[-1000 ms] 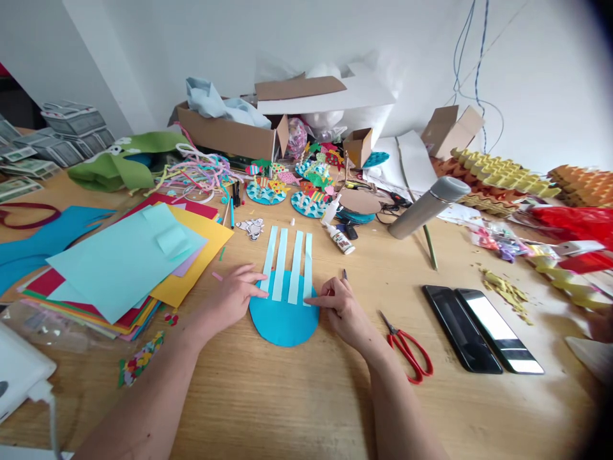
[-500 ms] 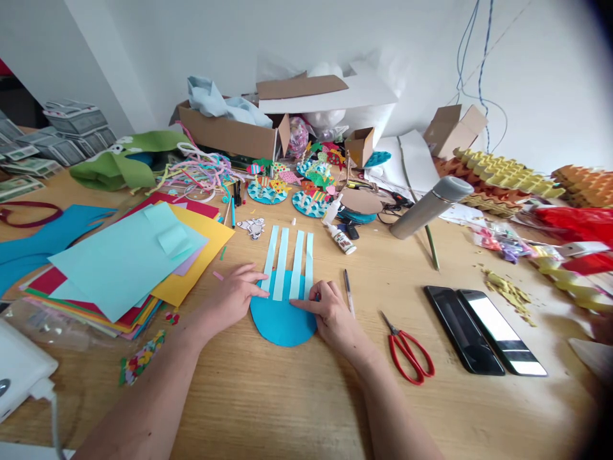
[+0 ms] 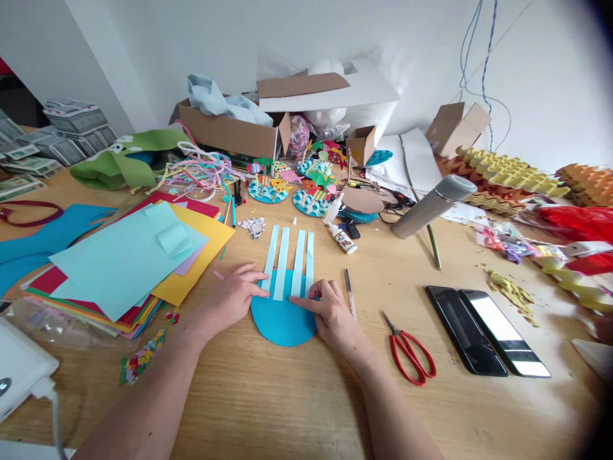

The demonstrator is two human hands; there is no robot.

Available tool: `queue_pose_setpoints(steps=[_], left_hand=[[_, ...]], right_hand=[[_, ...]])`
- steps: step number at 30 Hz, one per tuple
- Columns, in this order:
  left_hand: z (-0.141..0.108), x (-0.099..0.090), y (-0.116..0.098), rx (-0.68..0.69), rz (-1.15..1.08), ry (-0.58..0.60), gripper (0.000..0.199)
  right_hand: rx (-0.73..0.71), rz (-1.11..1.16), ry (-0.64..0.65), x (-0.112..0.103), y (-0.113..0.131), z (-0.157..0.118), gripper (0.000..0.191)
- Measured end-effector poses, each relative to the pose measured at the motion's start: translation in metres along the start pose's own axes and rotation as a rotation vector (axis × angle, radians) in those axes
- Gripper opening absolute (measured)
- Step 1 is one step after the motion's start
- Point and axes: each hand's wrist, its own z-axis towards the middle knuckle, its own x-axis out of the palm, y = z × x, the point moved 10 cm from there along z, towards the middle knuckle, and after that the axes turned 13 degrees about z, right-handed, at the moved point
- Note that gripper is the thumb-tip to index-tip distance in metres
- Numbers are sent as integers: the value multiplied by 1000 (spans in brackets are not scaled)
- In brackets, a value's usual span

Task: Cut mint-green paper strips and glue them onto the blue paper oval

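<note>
A blue paper disc (image 3: 282, 326) lies flat on the wooden table, with several pale blue paper strips (image 3: 282, 262) over its upper part, pointing away from me. My left hand (image 3: 234, 292) rests at the disc's left edge, fingers apart, fingertips touching the bottom of the leftmost strip. At the right edge is my right hand (image 3: 330, 310). Its index finger presses near the lower end of a strip, and the other fingers are curled. Neither hand grips anything that I can see. A pen (image 3: 350, 294) lies right of my right hand.
Red-handled scissors (image 3: 412, 358) and two phones (image 3: 467, 329) lie to the right. Glue bottles (image 3: 343, 239) and a grey flask (image 3: 433, 206) stand or lie farther back. Coloured paper sheets (image 3: 119, 255) are piled at the left, near a white device (image 3: 23, 364).
Both hands stay almost where they were. My right index fingertip has shifted very slightly left; the rest of the scene has moved slightly with the camera.
</note>
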Motion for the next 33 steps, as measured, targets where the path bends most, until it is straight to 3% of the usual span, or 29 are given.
queue_pose_setpoints(steps=[9, 20, 25, 33], left_hand=[[1, -3, -2, 28, 39, -38, 47], [1, -3, -4, 43, 47, -41, 47], [0, -4, -4, 31, 31, -30, 47], [0, -3, -2, 9, 4, -12, 49]], right_hand=[[-1, -191, 91, 24, 11, 10, 59], [-5, -173, 70, 23, 11, 10, 60], [-11, -63, -70, 3, 8, 7, 59], [109, -109, -429, -61, -32, -14, 45]])
